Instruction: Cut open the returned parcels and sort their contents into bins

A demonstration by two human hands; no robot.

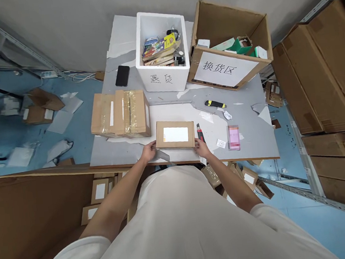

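Note:
A small brown cardboard box [175, 134] with a white label on top lies at the table's front middle. My left hand [149, 151] grips its left end near the front corner. At the right end, my right hand [202, 147] holds the other front corner. The fingers of both hands are partly hidden by the box. A red and black utility knife [200, 133] rests just right of the box, close to my right hand. Two taped cardboard boxes [131, 113] stand side by side to the left, behind my left hand.
On the table [252, 138] are a white foam bin [163, 78] of books and bottles, a large open carton [230, 69], a black phone [122, 76], a yellow and black cutter [215, 103], a pink item [233, 138] and paper scraps. Shelves with cartons flank it.

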